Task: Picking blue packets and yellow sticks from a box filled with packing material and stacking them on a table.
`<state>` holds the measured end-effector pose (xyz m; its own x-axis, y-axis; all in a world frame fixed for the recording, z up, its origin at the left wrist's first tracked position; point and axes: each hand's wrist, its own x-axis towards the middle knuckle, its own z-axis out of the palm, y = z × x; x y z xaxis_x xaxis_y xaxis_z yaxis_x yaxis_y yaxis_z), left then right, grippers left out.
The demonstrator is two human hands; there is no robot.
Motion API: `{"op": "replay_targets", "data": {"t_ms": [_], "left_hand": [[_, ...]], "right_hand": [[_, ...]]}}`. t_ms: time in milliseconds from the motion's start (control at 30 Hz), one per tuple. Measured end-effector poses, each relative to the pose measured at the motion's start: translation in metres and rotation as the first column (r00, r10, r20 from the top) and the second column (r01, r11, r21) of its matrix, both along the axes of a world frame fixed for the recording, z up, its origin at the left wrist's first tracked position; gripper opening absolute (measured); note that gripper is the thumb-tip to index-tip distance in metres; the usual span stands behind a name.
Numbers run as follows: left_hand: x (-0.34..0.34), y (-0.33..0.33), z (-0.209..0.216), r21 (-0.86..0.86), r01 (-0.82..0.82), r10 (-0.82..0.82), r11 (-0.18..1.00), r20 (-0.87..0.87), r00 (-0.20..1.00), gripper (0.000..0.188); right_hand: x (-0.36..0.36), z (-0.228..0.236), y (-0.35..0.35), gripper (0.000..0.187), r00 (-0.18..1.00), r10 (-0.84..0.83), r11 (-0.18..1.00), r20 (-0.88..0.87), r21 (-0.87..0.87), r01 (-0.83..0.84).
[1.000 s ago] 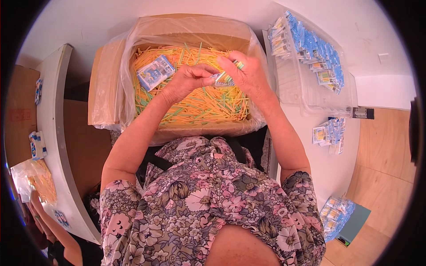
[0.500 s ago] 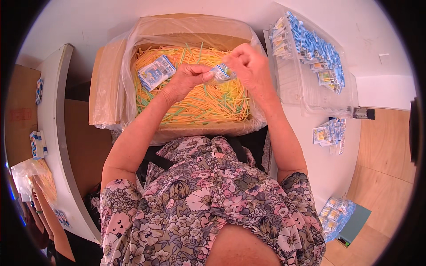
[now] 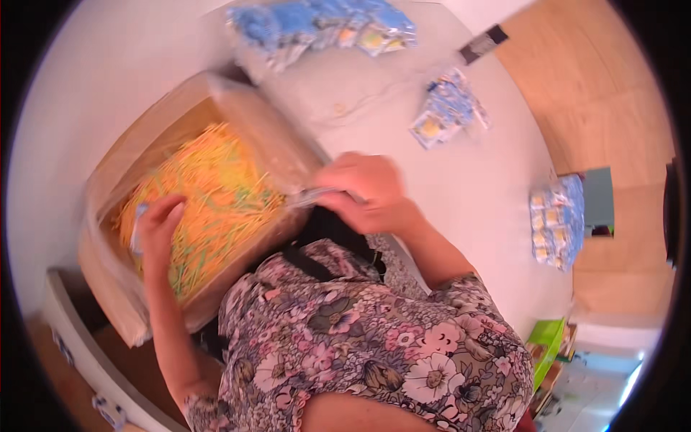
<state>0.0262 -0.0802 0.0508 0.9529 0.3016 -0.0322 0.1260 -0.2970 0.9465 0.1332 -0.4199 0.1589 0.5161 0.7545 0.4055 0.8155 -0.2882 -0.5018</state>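
My left hand (image 3: 160, 225) is over the left side of an open cardboard box (image 3: 108, 284), its fingers apart and slightly bent. Beside it lies a blue-and-white packet (image 3: 137, 229), partly hidden by the hand. Thin orange, yellow and green sticks (image 3: 216, 194) fill the box, which has a clear plastic liner (image 3: 263, 119). My right hand (image 3: 367, 189), smeared by motion, is closed at the box's right near corner. A shiny clear strip shows at its fingertips; whether it is a small packet or the liner I cannot tell.
A clear tray (image 3: 317, 90) with rows of blue packets (image 3: 324, 29) stands at the back. A small pile of packets (image 3: 450, 108) lies on the white table (image 3: 461, 209). At the right are a bundle of packets (image 3: 558, 223) and a grey-green flat thing (image 3: 599, 198).
The view has turned right, so the box now sits left. My hands, together on a small packet before, have parted: the left to the packet in the box, the right to the box's corner.
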Motion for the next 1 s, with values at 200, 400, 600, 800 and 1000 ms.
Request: {"op": "replay_targets", "data": {"t_ms": [200, 400, 600, 800, 1000], "left_hand": [[-0.009, 0.052, 0.011, 0.827, 0.061, 0.107, 0.559, -0.145, 0.984, 0.041], [-0.03, 0.08, -0.058, 0.881, 0.116, 0.253, 0.459, -0.254, 0.933, 0.077], [-0.043, 0.104, -0.075, 0.852, 0.021, 0.141, 0.522, -0.11, 0.984, 0.069], [-0.013, 0.083, -0.071, 0.795, -0.277, 0.374, 0.54, 0.067, 0.925, 0.064], [-0.029, 0.096, -0.072, 0.64, -0.479, 0.573, 0.601, 0.073, 0.816, 0.036]], "right_hand": [[0.082, -0.032, -0.18, 0.028, 0.591, -0.724, 0.525, -0.356, 0.272, 0.807], [0.121, -0.079, -0.198, 0.035, 0.565, -0.816, 0.575, -0.125, -0.061, 0.816], [0.172, -0.116, -0.258, 0.042, 0.445, -0.787, 0.529, 0.427, 0.097, 0.843], [0.143, -0.082, -0.25, 0.054, 0.316, -0.737, 0.459, 0.597, 0.1, 0.882], [0.071, -0.032, -0.155, 0.029, 0.503, -0.824, 0.565, 0.26, 0.426, 0.706]]}}
